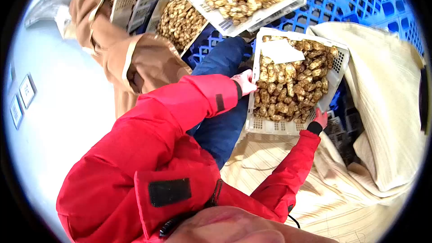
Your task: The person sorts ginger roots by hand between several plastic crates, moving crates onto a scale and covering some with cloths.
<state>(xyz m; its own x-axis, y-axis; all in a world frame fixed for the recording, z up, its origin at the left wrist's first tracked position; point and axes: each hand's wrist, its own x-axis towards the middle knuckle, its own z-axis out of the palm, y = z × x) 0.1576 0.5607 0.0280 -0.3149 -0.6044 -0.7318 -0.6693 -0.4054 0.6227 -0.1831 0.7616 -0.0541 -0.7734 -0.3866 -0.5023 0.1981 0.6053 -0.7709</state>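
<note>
A white plastic crate with perforated walls is filled with knobbly brown-and-yellow pieces that look like roots or bulbs. A blank-looking pale card lies on top of them toward the crate's far side. My left hand is closed around the crate's left rim, beside my blue-trousered leg. At the near right corner, my right hand grips the edge, its fingers partly hidden. Whether the crate is lifted or resting on something below I cannot tell.
Another full crate stands on stacked crates at the back, with one more to its left. Blue plastic pallets lie behind. Brown cloth drapes at left, beige cloth at right.
</note>
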